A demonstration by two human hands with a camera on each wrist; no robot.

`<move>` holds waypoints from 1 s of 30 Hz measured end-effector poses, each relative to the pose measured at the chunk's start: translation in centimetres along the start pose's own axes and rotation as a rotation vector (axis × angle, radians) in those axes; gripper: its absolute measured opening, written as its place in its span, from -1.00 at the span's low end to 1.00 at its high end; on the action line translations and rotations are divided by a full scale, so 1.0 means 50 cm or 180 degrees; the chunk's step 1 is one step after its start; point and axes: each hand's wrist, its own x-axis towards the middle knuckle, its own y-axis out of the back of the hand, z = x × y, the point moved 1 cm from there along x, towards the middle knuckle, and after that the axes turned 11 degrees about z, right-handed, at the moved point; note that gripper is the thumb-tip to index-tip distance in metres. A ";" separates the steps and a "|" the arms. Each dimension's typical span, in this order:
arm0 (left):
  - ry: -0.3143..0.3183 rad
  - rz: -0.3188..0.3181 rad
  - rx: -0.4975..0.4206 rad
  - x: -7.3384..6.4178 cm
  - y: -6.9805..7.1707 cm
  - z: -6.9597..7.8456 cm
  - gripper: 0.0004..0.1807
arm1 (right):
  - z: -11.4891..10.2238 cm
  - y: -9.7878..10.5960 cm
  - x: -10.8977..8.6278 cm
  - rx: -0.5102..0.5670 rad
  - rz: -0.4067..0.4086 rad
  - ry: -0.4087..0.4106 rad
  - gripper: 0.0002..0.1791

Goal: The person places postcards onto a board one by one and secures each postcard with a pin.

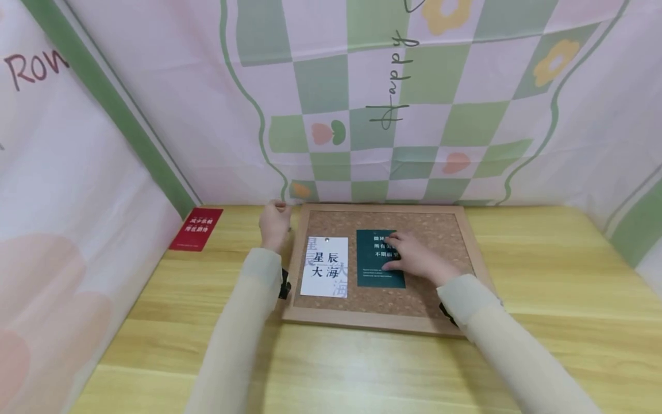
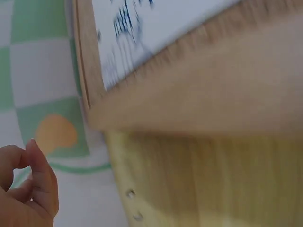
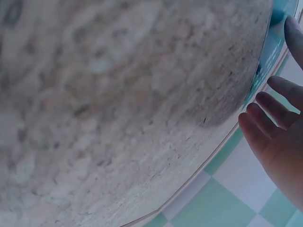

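The right hand (image 1: pixel 416 257) lies flat with straight fingers on the dark green card (image 1: pixel 380 258), which is in the middle of the cork board (image 1: pixel 429 299). The left hand (image 1: pixel 274 224) is loosely curled, holding nothing, just outside the board's far left corner. A white card (image 1: pixel 324 267) is pinned near the board's left edge, and a red card (image 1: pixel 196 229) lies at the table's (image 1: pixel 362 368) far left corner.

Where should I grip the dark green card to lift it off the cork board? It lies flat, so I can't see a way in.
Take the dark green card by its bottom edge, coming from the near side. It lies flat on the cork board, the right hand rests over its upper right, and the white card crowds its left edge. Slide a fingertip under, then pinch.
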 end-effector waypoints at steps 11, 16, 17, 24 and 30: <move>0.0205 0.0267 0.0431 0.049 0.050 -0.060 -0.62 | -0.002 -0.003 0.003 0.0069 -0.0132 -0.0118 -0.22; 0.0139 0.0178 0.0440 0.058 0.059 -0.075 -0.62 | 0.001 -0.004 0.003 0.0035 -0.0141 -0.0108 -0.20; 0.0122 0.0140 0.0448 0.060 0.059 -0.078 -0.62 | 0.002 -0.004 0.003 0.0032 -0.0144 -0.0110 -0.20; 0.0177 -0.0243 0.0499 0.063 0.047 -0.086 -0.60 | 0.003 -0.005 0.004 0.0057 -0.0217 -0.0156 -0.19; 0.0176 -0.0523 0.0687 0.055 0.029 -0.103 -0.55 | 0.006 -0.011 0.006 0.0034 -0.0266 -0.0194 -0.17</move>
